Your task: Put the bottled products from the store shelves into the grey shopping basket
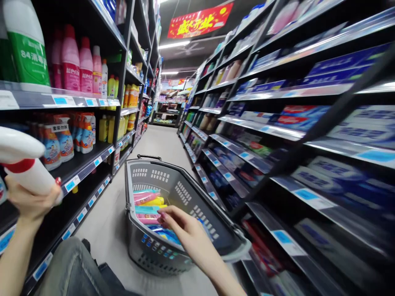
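Note:
My left hand [29, 201] grips a white spray bottle [33, 172] with a red collar, held tilted beside the left shelf. Its upper part is cut off by the picture's edge. My right hand [177, 222] is over the grey shopping basket [212, 187], loosely bent and with nothing seen in its fingers. Just by its fingertips lie pink and teal packages [148, 209] and a yellow item [156, 201]. Blue packs [166, 233] lie partly hidden beneath that hand; whether it touches any of these is unclear.
Orange-and-blue spray bottles [58, 142] stand on the left shelf, below pink bottles [70, 59] and a large white-and-green bottle [27, 49]. The right shelves carry boxed goods [304, 115], blurred. My knee [70, 267] is at the lower left, and the aisle floor [160, 142] runs ahead.

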{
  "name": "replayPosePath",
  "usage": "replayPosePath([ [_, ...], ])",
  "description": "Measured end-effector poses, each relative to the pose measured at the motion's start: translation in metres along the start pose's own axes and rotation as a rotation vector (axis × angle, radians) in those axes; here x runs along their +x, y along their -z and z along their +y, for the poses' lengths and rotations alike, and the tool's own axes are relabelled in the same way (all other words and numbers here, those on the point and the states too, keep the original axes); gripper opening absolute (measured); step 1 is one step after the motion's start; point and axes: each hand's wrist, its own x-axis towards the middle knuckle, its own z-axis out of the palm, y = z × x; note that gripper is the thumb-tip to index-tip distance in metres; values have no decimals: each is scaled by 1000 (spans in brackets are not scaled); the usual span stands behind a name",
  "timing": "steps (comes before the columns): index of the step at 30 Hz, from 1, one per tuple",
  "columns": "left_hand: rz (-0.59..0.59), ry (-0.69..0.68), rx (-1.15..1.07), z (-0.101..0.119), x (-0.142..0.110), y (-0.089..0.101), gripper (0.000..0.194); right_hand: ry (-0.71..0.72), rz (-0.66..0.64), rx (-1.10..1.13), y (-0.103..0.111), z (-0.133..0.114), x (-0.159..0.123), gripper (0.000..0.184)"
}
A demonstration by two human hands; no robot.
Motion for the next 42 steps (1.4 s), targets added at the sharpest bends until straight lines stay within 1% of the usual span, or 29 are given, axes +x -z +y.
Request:
replayPosePath([
  [1,-26,0,-274,14,-6,-3,59,63,-20,21,-9,-10,-6,30],
  [2,-73,36,-541,26,-12,-5,52,114,-53,55,-18,-20,-11,33],
  [3,-171,116,-781,38,-17,-6,47,152,-93,108,-28,-29,-15,35],
  [5,-407,374,-1172,58,-29,-9,43,189,-203,280,-48,-42,-23,41],
  [7,-657,656,-1442,73,-42,-12,42,181,-387,513,-68,-49,-31,56],
  [8,-770,762,-1543,79,-49,-15,41,152,-492,644,-77,-50,-36,63],
  [10,-934,882,-1692,87,-63,-21,41,41,-671,907,-93,-48,-48,72],
  [11,-987,914,-1739,90,-69,-25,42,-20,-706,1020,-100,-46,-54,73],
  [12,-1029,937,-1771,92,-74,-28,43,-66,-689,1109,-106,-43,-62,73],
  [13,-1062,966,-1782,93,-79,-30,44,-90,-639,1163,-110,-40,-69,73],
  [15,-1090,1055,-1739,92,-88,-30,46,-89,-485,1188,-116,-34,-80,73],
  [17,-1105,1125,-1590,87,-97,-24,48,-77,-326,1147,-118,-30,-88,71],
  [20,-1151,1118,-1279,77,-113,-10,53,-94,-153,1090,-116,-27,-91,70],
  [21,-1163,1104,-1205,75,-118,-6,54,-96,-114,1077,-115,-27,-91,70],
  [23,-1153,1102,-1146,72,-127,-2,51,-95,-64,1055,-113,-27,-90,67],
  [25,-1138,1116,-1155,70,-133,-2,47,-103,-34,1033,-113,-27,-91,64],
  [27,-1140,1137,-1173,69,-136,-3,48,-122,-19,1022,-114,-26,-91,64],
  [32,-1118,1186,-1182,64,-137,-3,56,-111,-35,1028,-117,-24,-93,69],
  [38,-1089,1228,-1179,64,-136,1,53,-115,-77,1030,-117,-27,-93,71],
  [42,-1092,1231,-1170,66,-134,2,51,-119,-87,1034,-116,-29,-94,69],
])
